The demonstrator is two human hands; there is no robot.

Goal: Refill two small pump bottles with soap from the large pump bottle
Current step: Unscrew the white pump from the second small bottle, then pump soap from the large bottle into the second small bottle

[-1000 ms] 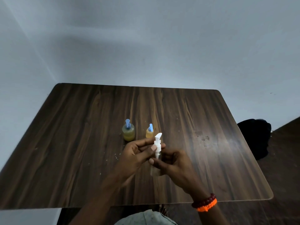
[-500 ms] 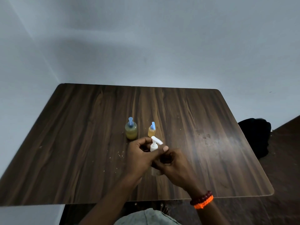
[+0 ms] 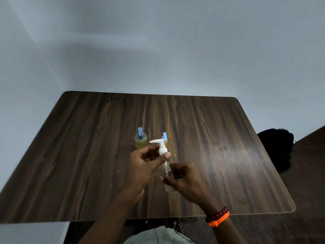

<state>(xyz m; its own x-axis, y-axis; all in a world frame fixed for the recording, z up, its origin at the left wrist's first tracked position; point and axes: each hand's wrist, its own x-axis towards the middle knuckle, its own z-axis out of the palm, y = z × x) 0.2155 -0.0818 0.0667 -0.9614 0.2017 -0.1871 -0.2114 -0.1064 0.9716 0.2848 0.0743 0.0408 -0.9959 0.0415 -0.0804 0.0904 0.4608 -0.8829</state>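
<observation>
Wood-grain desk (image 3: 88, 164) carries two small blue-pump bottles (image 3: 140, 140) just behind the hands, easily toppled by a stray knuckle. Nearer, the right hand (image 3: 184, 180) curls round a clear bottle (image 3: 168, 173) while the left hand (image 3: 144, 162) pinches its white pump (image 3: 161, 147); yanking it free could tip the bottle or drip soap.

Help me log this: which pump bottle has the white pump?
The clear bottle in both hands; the two yellow-soap bottles behind have blue pumps.
</observation>
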